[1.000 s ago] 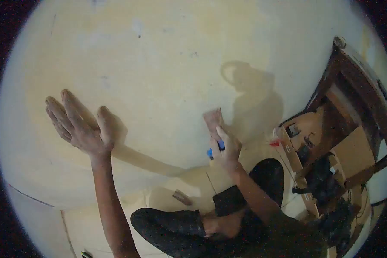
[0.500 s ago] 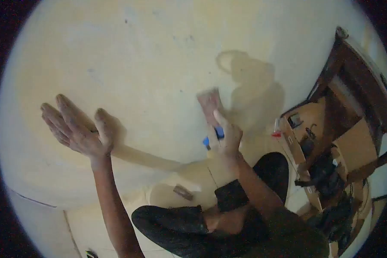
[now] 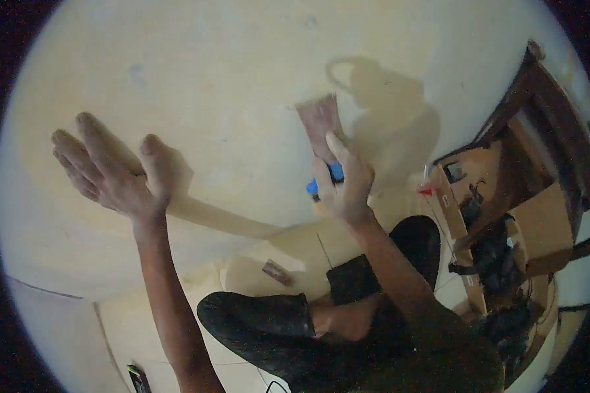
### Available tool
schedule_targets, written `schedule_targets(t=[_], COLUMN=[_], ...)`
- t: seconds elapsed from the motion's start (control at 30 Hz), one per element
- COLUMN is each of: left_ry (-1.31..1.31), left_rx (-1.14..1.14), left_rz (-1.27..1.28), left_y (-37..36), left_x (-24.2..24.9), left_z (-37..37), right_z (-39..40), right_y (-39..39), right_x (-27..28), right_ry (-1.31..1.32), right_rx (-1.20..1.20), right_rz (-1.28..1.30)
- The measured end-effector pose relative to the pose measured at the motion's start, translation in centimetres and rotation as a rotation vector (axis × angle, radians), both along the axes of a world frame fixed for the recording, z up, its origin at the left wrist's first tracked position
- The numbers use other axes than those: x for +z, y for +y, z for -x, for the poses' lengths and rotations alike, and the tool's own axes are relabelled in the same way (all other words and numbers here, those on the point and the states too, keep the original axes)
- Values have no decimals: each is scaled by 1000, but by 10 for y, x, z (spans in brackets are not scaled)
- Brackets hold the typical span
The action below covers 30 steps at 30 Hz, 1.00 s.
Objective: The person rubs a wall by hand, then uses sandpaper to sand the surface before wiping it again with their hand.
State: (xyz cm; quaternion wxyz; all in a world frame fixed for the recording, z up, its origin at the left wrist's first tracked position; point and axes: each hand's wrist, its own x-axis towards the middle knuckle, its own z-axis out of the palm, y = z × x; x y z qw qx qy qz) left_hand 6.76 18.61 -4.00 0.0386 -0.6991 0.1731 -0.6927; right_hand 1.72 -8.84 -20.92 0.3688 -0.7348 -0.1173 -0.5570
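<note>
My right hand [image 3: 347, 183] is wrapped round the handle end of a putty knife [image 3: 319, 124]. Its flat, reddish-brown blade flares toward the top and lies close against the pale wall [image 3: 242, 85]. Blue and a little yellow show beside my fingers; the rest of the handle is hidden in my grip. To the left, my left hand [image 3: 115, 173] is open, palm toward the wall, fingers stretched up and thumb apart, holding nothing. Its fingers look dusty. Shadows of my arm and head fall on the wall.
A small brownish block [image 3: 276, 272] lies on the tiled floor [image 3: 242, 268] by my folded legs [image 3: 255, 314]. On the right stand an open cardboard box [image 3: 462, 223] holding dark items and a dark wooden piece of furniture [image 3: 534, 111]. A small dark object [image 3: 137, 378] sits lower left.
Both hands sit higher in the view, along with the floor and legs, as the view has tilted down slightly. The putty knife has shifted up the wall; my left hand keeps its spread pose.
</note>
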Motion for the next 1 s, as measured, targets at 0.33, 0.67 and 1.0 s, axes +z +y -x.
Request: schedule_targets(t=[0.33, 0.67, 1.0], left_ry=[-13, -68, -109], left_rx=[-38, -83, -51], left_rz=[9, -35, -40], left_y=[6, 16, 13], left_x=[-6, 3, 5], left_z=[-6, -19, -29], right_z=[0, -1, -17], right_y=[1, -3, -4], right_x=[3, 21, 15], right_ry=[0, 26, -21], right_rx=[-24, -31, -35], right_rz=[138, 243, 194])
